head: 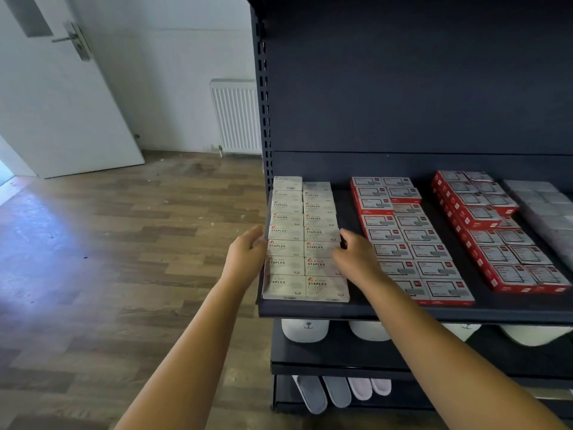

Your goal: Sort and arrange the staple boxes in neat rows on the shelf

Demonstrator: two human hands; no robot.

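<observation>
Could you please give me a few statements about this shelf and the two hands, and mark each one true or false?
1. The left hand and the right hand touch opposite sides of the beige staple boxes. True.
2. The beige boxes lie in three columns. False: they lie in two columns.
3. The red and white staple boxes sit to the right of the beige ones on the same shelf. True.
4. The right hand is lifting a red box off the shelf. False: it touches the right edge of the beige block and holds no red box.
5. Slippers sit on the shelf below. True.
</observation>
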